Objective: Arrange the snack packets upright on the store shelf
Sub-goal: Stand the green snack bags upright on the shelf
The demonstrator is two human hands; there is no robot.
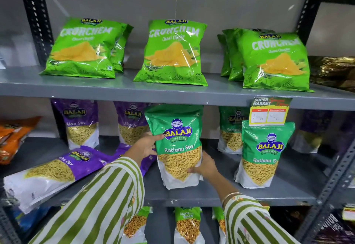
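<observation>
A green Ratlami Sev packet (177, 140) stands upright at the middle of the grey middle shelf (211, 197). My left hand (145, 146) grips its left edge near the logo, and my right hand (204, 166) holds its lower right side. A second green Ratlami Sev packet (263, 153) stands upright to the right, with a third (231, 128) behind it. A purple Aloo Sev packet (53, 170) lies flat at the left. Another purple packet (148, 164) lies partly hidden under my left arm. Two purple Aloo Sev packets (81, 122) stand upright at the back.
Green Crunchem chip bags (172, 53) stand on the upper shelf (123, 90). A price tag (269, 112) hangs from that shelf's edge. Orange packets (13, 138) lie at the far left. Chana packets (187, 224) stand on the lower shelf. Black slotted uprights (32, 13) frame the rack.
</observation>
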